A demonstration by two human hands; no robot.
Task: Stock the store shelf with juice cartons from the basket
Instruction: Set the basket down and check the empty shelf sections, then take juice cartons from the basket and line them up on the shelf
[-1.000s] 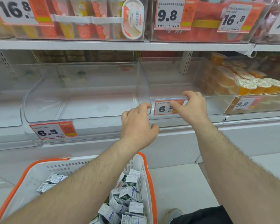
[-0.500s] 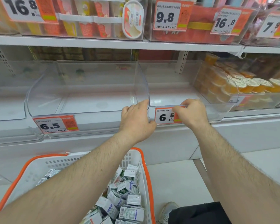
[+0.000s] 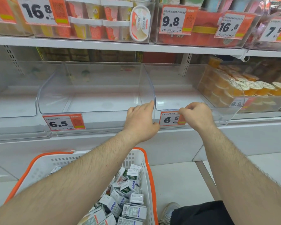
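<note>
A white basket with an orange rim (image 3: 148, 181) sits low in front of me, holding several small white juice cartons (image 3: 130, 189). Two empty clear plastic bins stand side by side on the middle shelf: the left bin (image 3: 91, 88) and the right bin (image 3: 173, 95). My left hand (image 3: 140, 122) holds the front corner of the left bin, fingers over its rim. My right hand (image 3: 195, 116) grips the front rim of the right bin, fingers curled over the edge beside the 6.5 price tag (image 3: 169, 119).
A third clear bin (image 3: 243, 85) on the right holds several orange jelly cups. The upper shelf (image 3: 104, 44) carries boxed goods behind price tags. Another 6.5 tag (image 3: 63, 122) hangs on the left bin. My shoe (image 3: 169, 210) shows at the bottom.
Both hands slid down and settled on the bins' front edges; my right hand's fingers curled tighter over the right bin's rim. The view shifted slightly upward.
</note>
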